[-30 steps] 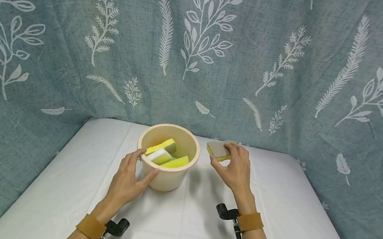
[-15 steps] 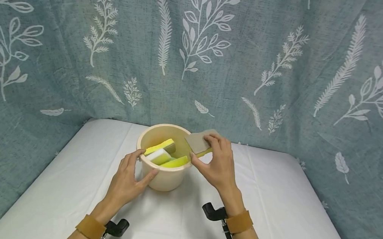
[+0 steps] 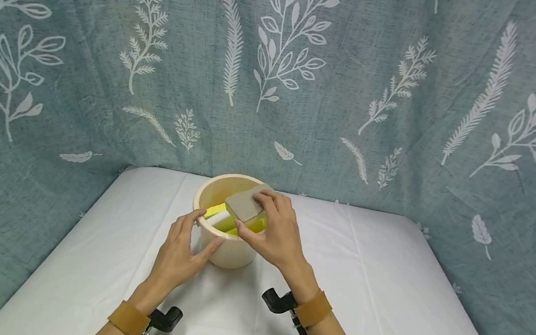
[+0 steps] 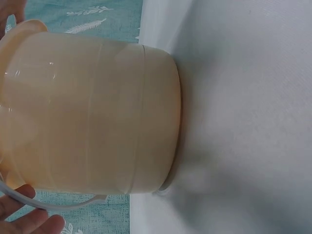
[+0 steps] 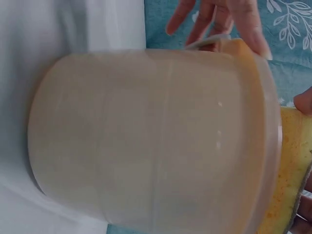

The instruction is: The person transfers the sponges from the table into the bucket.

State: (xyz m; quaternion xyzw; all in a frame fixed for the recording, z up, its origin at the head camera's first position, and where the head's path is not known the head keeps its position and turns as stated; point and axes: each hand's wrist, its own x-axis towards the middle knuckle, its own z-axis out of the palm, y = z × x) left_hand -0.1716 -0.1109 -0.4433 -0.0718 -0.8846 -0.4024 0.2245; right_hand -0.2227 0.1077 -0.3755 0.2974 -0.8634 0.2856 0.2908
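A cream plastic bucket [image 3: 229,254] stands upright on the white cloth. My left hand [image 3: 175,258] holds its near left rim, thumb and fingers spread around the edge. In the left wrist view, those fingers lie beside the bucket's pale handle [image 4: 73,205]. Over the bucket's mouth, my right hand [image 3: 277,233] pinches a scrub sponge [image 3: 243,203] between thumb and fingers, grey side up. Its yellow foam [image 5: 287,161] shows just past the rim in the right wrist view. Inside the bucket lie several sponges, a yellow one [image 3: 215,210] among them, partly hidden by the held sponge.
White cloth [image 3: 381,294] covers the table surface. A blue-green curtain [image 3: 319,124] with white leaf prints hangs behind it and along both sides. Each wrist wears a tan strap [image 3: 313,309] with a small black camera [image 3: 279,300].
My right hand has moved left with the sponge, from beside the bucket to over its mouth. The left hand and bucket have stayed in place.
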